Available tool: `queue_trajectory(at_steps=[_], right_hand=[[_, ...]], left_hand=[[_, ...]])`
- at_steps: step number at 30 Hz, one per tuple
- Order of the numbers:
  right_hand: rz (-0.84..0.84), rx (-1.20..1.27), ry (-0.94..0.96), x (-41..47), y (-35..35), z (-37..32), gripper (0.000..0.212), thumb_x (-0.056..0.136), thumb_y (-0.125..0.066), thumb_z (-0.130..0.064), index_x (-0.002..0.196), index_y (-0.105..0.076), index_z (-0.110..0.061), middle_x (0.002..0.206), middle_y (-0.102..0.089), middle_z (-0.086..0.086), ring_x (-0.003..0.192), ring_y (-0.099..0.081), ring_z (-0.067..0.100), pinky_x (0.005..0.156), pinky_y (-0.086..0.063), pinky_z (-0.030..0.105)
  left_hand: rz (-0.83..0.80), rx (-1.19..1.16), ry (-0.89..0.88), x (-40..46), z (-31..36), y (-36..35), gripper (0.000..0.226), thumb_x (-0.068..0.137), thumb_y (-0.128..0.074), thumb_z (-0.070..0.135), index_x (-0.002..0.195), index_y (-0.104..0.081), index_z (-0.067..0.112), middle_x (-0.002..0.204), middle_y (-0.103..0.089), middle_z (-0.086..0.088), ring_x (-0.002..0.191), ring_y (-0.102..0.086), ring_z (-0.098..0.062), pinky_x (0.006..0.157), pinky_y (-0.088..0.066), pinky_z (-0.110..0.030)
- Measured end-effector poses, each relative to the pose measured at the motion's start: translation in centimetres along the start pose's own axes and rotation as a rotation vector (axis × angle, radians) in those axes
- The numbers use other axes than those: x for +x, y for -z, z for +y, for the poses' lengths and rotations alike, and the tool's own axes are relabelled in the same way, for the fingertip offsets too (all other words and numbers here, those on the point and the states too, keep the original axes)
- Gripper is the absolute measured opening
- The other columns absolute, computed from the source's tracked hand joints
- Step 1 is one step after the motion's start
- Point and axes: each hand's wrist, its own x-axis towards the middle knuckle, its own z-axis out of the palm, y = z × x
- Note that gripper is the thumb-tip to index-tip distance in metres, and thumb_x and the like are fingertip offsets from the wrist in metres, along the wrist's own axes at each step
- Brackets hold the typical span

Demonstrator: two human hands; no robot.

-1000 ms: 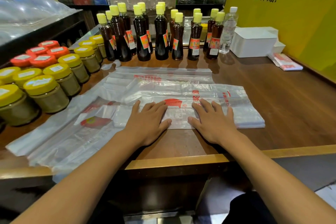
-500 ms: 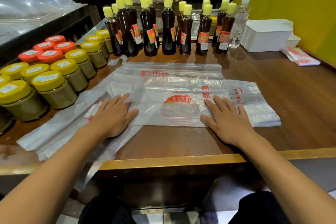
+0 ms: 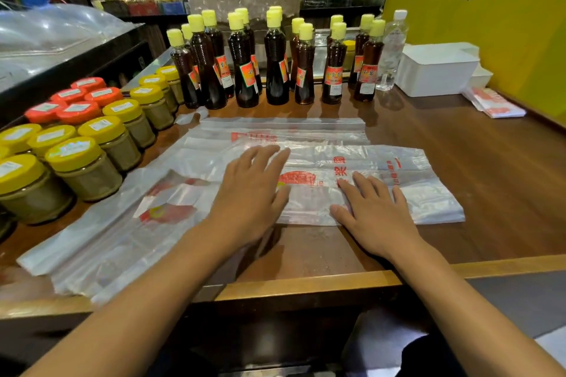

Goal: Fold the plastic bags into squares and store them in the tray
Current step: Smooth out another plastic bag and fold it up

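Head view: I see both hands, left hand (image 3: 249, 193) and right hand (image 3: 375, 217), spread flat on the folded plastic bag (image 3: 352, 184), its long axis running left-right across the surface (image 3: 490, 177), white tray (image 3: 435, 70) far right.

Wooden counter (image 3: 459, 168) with a lighter near edge. At centre and trailing left, clear plastic bags (image 3: 306, 162) with red print. Far left, yellow-lidded jars (image 3: 88, 168) and red-lidded jars (image 3: 76, 101). Along the far side, dark bottles (image 3: 275, 70), one clear water bottle (image 3: 392, 52). Far right, white tray (image 3: 435, 70) and folded bags (image 3: 493, 104).
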Motion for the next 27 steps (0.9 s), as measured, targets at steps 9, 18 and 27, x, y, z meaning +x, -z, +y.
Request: queue_trajectory(at_steps=[9,18,27], right_hand=[[-0.082,0.028,-0.032,0.1,0.6,0.7,0.064,0.102,-0.025,-0.061,0.159,-0.004,-0.039,0.169,0.006,-0.007,0.155,0.008,0.020,0.122,0.004,0.055],[-0.003,-0.052,0.016,6.1,0.5,0.8,0.057,0.104,-0.019,-0.056,0.158,-0.009,-0.039,0.168,-0.002,-0.007,0.154,-0.004,0.021,0.122,0.000,0.057],[0.060,-0.074,0.012,5.8,0.2,0.9,0.057,0.103,-0.017,-0.056,0.157,-0.010,-0.039,0.168,-0.005,-0.009,0.154,-0.006,0.019,0.122,-0.004,0.054]], left_hand=[[-0.372,0.071,0.001,2.5,3.4,-7.1,0.064,0.104,-0.017,0.056,0.161,-0.004,0.029,0.170,0.003,0.002,0.156,0.006,-0.024,0.125,0.002,-0.046],[-0.452,-0.008,0.046,3.6,0.4,-5.5,0.062,0.106,-0.019,0.053,0.161,-0.005,0.030,0.170,0.002,0.007,0.156,0.003,-0.021,0.125,-0.002,-0.045],[-0.469,0.171,0.272,7.0,-10.8,-4.2,0.063,0.104,-0.016,0.060,0.161,-0.008,0.033,0.170,0.001,0.005,0.156,-0.001,-0.027,0.124,-0.001,-0.051]])
